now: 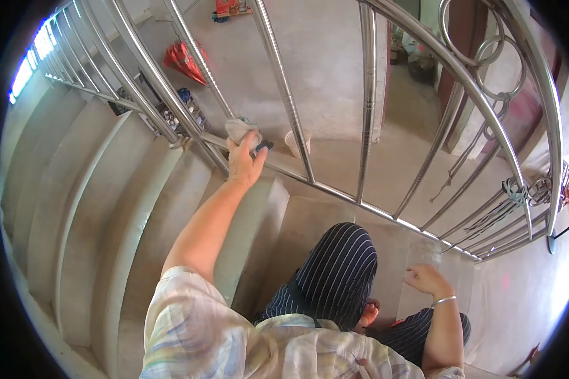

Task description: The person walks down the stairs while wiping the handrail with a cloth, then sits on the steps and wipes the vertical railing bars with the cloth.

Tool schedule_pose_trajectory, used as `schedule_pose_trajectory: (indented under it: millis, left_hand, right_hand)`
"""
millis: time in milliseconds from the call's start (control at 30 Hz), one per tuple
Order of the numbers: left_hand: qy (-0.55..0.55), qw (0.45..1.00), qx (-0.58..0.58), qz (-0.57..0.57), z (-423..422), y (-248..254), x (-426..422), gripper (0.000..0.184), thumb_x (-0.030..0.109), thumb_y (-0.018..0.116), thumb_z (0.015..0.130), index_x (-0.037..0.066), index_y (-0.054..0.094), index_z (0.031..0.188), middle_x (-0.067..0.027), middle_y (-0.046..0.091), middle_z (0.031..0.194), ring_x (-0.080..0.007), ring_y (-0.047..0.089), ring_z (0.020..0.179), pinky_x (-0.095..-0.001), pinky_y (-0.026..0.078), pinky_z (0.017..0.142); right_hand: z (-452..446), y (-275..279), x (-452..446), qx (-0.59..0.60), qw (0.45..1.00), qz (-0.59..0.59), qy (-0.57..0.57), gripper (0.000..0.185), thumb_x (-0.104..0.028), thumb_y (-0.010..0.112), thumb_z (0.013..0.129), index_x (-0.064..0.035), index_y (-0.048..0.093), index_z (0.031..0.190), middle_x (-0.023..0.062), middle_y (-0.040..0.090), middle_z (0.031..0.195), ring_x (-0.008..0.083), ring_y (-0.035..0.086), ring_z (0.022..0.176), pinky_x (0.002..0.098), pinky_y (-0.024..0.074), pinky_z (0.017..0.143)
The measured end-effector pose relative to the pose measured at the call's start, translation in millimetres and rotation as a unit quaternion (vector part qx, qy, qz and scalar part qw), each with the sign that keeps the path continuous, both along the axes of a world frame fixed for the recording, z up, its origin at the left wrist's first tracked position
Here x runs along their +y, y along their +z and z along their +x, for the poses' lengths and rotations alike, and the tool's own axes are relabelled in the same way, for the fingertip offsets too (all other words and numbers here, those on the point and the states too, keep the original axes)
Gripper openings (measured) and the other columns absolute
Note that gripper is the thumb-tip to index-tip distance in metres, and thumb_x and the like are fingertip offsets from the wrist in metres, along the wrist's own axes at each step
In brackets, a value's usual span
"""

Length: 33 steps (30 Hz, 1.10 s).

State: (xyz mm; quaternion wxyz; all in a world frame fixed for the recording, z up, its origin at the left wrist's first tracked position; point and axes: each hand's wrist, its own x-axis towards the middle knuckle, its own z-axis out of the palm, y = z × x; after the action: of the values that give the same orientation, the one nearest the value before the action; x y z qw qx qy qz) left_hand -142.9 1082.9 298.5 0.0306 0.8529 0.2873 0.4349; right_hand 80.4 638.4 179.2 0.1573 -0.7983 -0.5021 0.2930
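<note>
Left hand (243,163) was closed on a bunched pale cloth (239,129), which sat at the foot of a slim upright (216,91), beside the lower rail (335,193); bunching probably let the fabric follow the round metal under the fingers. Right hand (427,278) was half curled beyond the raised knee (338,268), with no object visible in it; whether its fingertips met could not be told. That arm was bent close to the body, presumably for balance. Edges: the next upright (284,85) and the rail bounded the cloth side, and the step edges (136,221) lay beside the left forearm. Open room: upward along the slim upright, and in the gap toward the next one; a small basket (295,144) stood past the railing
</note>
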Motion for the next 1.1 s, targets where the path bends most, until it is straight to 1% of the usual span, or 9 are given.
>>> schedule_pose_trajectory:
  millis: [133, 233, 267, 333, 400, 500, 567, 833, 1100]
  left_hand:
    - [-0.083, 0.99, -0.06, -0.101, -3.7, 46.0, 29.0, 0.031, 0.018, 0.052, 0.079, 0.004, 0.056, 0.107, -0.0224, 0.052, 0.105, -0.0344, 0.046, 0.104, -0.0389, 0.035, 0.091]
    - [-0.041, 0.994, -0.101, 0.014, 6.8, 150.2, 40.3, 0.033, 0.015, 0.05, 0.08, 0.001, 0.053, 0.11, -0.0178, 0.056, 0.105, -0.0271, 0.053, 0.098, -0.035, 0.039, 0.087]
    - [-0.029, 0.981, -0.095, 0.167, 9.8, 183.9, 55.7, 0.034, 0.012, 0.047, 0.082, 0.001, 0.052, 0.114, -0.0134, 0.054, 0.114, -0.0223, 0.049, 0.109, -0.0304, 0.033, 0.094]
    - [-0.052, 0.969, -0.222, 0.099, 22.7, 244.7, 50.3, 0.033, 0.013, 0.049, 0.081, 0.003, 0.053, 0.112, -0.014, 0.056, 0.111, -0.0251, 0.051, 0.105, -0.0322, 0.036, 0.09]
    - [-0.122, 0.943, -0.231, 0.206, 31.9, 278.9, 66.1, 0.042, 0.001, 0.042, 0.078, -0.004, 0.044, 0.119, -0.0164, 0.046, 0.121, -0.0237, 0.041, 0.115, -0.0298, 0.029, 0.099]
    - [-0.019, 0.921, -0.178, 0.346, 34.5, 251.6, 88.1, 0.026, 0.012, 0.05, 0.079, 0.005, 0.055, 0.104, -0.0165, 0.057, 0.105, -0.03, 0.052, 0.1, -0.0354, 0.036, 0.089]
    - [0.114, 0.948, -0.117, 0.273, 33.3, 200.5, 48.0, 0.021, 0.011, 0.049, 0.078, 0.008, 0.055, 0.097, -0.0189, 0.056, 0.1, -0.0348, 0.052, 0.095, -0.0396, 0.035, 0.089]
    - [0.015, 0.999, 0.024, 0.034, -5.7, 23.1, -1.7, 0.031, -0.001, 0.048, 0.076, 0.011, 0.053, 0.105, -0.0236, 0.046, 0.103, -0.0425, 0.045, 0.097, -0.0441, 0.037, 0.085]
    - [-0.003, 0.973, 0.213, -0.09, -62.2, -12.8, -10.5, 0.032, -0.003, 0.051, 0.074, 0.013, 0.056, 0.101, -0.0196, 0.044, 0.103, -0.0388, 0.049, 0.093, -0.0424, 0.042, 0.08]
  right_hand:
    - [-2.8, 2.1, 5.9, 0.022, 1.0, -0.002, -0.004, 0.035, -0.026, 0.063, 0.071, -0.0007, 0.059, 0.096, 0.0164, 0.062, 0.076, 0.0303, 0.06, 0.072, 0.036, 0.0472, 0.067]
    - [-2.9, -5.5, 8.1, 0.029, 0.999, -0.021, 0.0, 0.035, -0.025, 0.063, 0.071, -0.0003, 0.059, 0.095, 0.0163, 0.062, 0.076, 0.0296, 0.06, 0.072, 0.0361, 0.0474, 0.067]
    - [-1.8, -10.8, 8.4, 0.012, 1.0, -0.013, 0.015, 0.035, -0.025, 0.063, 0.071, -0.0001, 0.059, 0.095, 0.0162, 0.062, 0.076, 0.029, 0.06, 0.072, 0.0361, 0.0476, 0.067]
    - [1.7, -16.6, 9.3, 0.017, 1.0, -0.016, 0.021, 0.035, -0.025, 0.063, 0.071, 0.0001, 0.059, 0.095, 0.0163, 0.062, 0.076, 0.0288, 0.06, 0.073, 0.036, 0.0477, 0.067]
    - [2.2, -17.8, 9.0, 0.025, 0.999, -0.018, 0.02, 0.035, -0.025, 0.063, 0.071, 0.0003, 0.059, 0.095, 0.0163, 0.062, 0.077, 0.0286, 0.061, 0.073, 0.036, 0.0478, 0.068]
    - [2.0, -13.4, 11.3, 0.027, 0.999, -0.023, 0.004, 0.035, -0.024, 0.063, 0.071, 0.0004, 0.059, 0.095, 0.0165, 0.062, 0.077, 0.0288, 0.06, 0.074, 0.0354, 0.0478, 0.069]
    - [-0.8, -8.7, 9.8, 0.02, 1.0, -0.022, -0.009, 0.035, -0.024, 0.062, 0.071, 0.0007, 0.059, 0.096, 0.0171, 0.062, 0.078, 0.0288, 0.061, 0.075, 0.035, 0.0479, 0.07]
    - [-4.0, 3.9, 9.5, 0.03, 0.999, -0.038, -0.024, 0.037, -0.024, 0.063, 0.07, 0.0007, 0.059, 0.097, 0.0174, 0.062, 0.08, 0.0298, 0.06, 0.076, 0.0348, 0.0476, 0.07]
    - [-3.9, 7.4, 7.0, 0.022, 1.0, -0.014, -0.016, 0.036, -0.024, 0.064, 0.07, 0.0001, 0.059, 0.096, 0.0189, 0.061, 0.082, 0.0305, 0.06, 0.077, 0.036, 0.0471, 0.07]
